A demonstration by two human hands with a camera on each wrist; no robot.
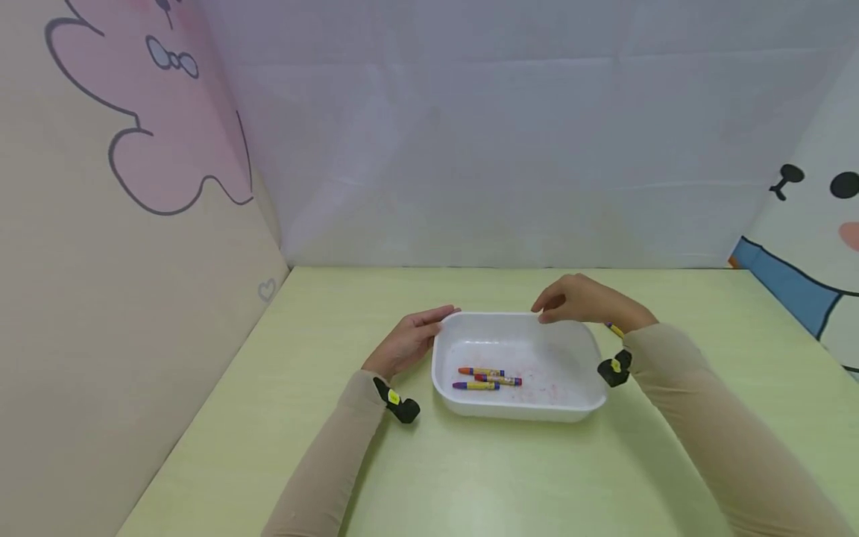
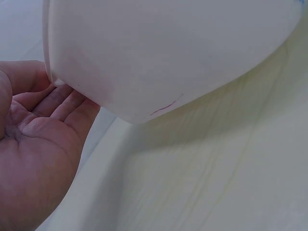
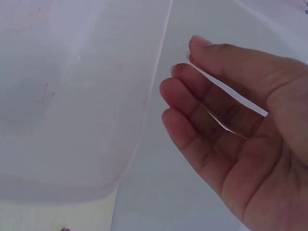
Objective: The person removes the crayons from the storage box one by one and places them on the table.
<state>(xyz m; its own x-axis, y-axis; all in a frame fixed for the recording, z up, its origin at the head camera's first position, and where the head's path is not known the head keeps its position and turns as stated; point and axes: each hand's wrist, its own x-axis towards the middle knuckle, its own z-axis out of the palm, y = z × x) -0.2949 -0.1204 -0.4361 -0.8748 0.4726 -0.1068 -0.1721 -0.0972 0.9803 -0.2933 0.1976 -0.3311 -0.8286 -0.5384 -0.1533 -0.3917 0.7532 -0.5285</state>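
Gripping a white tray (image 1: pixel 523 409) by its far left corner, apparently to steady it, the left hand (image 1: pixel 407 341) complements an empty right hand (image 1: pixel 585 300), fingers loosely bent beside the far rim; three crayons (image 1: pixel 498 380) lie inside, near left, another crayon (image 1: pixel 614 330) outside, right.

The tray (image 1: pixel 567 365) looks smooth, glossy plastic; the crayons (image 1: pixel 478 386) paper-wrapped; the tabletop (image 1: pixel 470 477) satiny; the far backdrop (image 1: pixel 436 149) creased, matt and clothlike.
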